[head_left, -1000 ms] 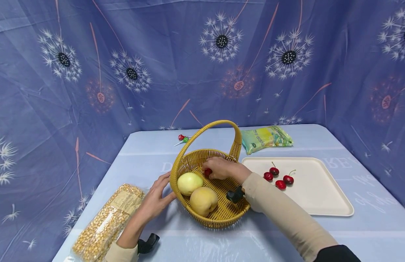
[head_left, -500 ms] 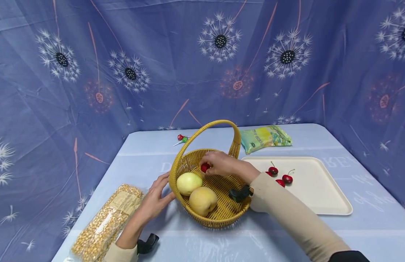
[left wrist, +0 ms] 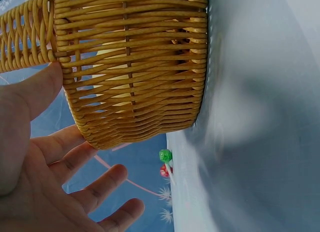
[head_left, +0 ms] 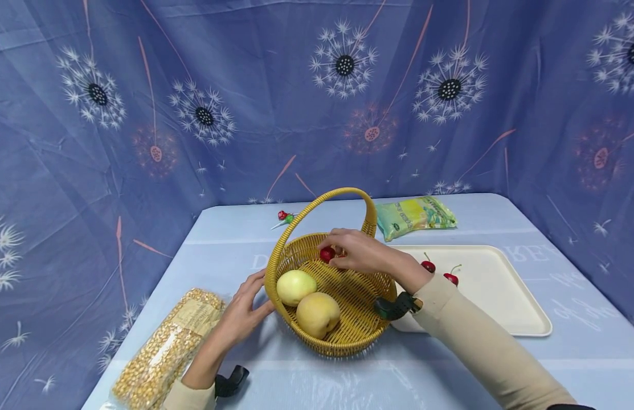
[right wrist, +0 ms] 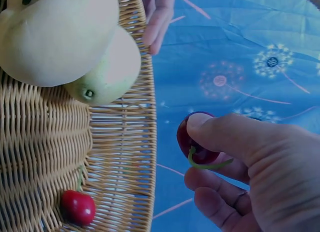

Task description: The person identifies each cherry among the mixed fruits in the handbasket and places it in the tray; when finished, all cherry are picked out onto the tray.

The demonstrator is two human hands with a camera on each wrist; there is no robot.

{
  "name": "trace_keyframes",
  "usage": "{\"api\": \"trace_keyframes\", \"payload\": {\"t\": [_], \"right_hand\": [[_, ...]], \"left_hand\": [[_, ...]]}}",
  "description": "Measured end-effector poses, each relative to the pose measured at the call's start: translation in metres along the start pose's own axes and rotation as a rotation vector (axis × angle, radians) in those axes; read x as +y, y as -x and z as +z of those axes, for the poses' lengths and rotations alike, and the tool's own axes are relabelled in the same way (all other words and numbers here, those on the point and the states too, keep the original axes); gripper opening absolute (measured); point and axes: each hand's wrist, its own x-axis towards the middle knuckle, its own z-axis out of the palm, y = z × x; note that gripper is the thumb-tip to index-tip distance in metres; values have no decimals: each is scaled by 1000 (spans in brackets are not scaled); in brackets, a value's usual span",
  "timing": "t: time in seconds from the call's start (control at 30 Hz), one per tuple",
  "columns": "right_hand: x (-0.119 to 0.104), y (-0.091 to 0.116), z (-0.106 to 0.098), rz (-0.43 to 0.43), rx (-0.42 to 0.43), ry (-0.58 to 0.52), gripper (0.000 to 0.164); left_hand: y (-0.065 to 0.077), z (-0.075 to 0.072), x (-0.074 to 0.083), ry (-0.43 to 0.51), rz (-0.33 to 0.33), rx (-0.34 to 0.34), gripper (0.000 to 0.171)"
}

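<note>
My right hand [head_left: 360, 250] pinches a dark red cherry [head_left: 327, 254] between thumb and fingers above the far side of a yellow wicker basket [head_left: 339, 348]. In the right wrist view, that cherry shows a curved green stem. A second, brighter red cherry [right wrist: 78, 207] lies inside the basket. A pale green-yellow round fruit [head_left: 296, 287] and a larger yellow fruit [head_left: 318, 315] also sit in it, at the left. Against the basket's left side, near the handle base, rests my left hand [head_left: 249, 304]. Its thumb and first fingers touch the wicker; the other fingers extend loosely in the left wrist view.
A cream tray [head_left: 493, 296] with cherries [head_left: 451, 278], partly behind the right forearm, stands to the right. Behind it lies a green-yellow packet [head_left: 416, 217]. Two lollipops [head_left: 286, 217] lie behind the basket, and a bag of corn kernels [head_left: 168, 347] at the left.
My right hand, with the cherry pinched in it, has risen from the basket's bottom and shifted slightly right. The forearm now covers more of the tray's cherries. The left hand stays put.
</note>
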Motion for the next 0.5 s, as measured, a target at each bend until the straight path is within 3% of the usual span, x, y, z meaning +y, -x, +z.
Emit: {"api": "trace_keyframes", "payload": {"t": [0.5], "right_hand": [[8, 42, -23, 13, 145, -47, 35]], "left_hand": [[0, 1, 0, 1, -11, -2, 59]]}}
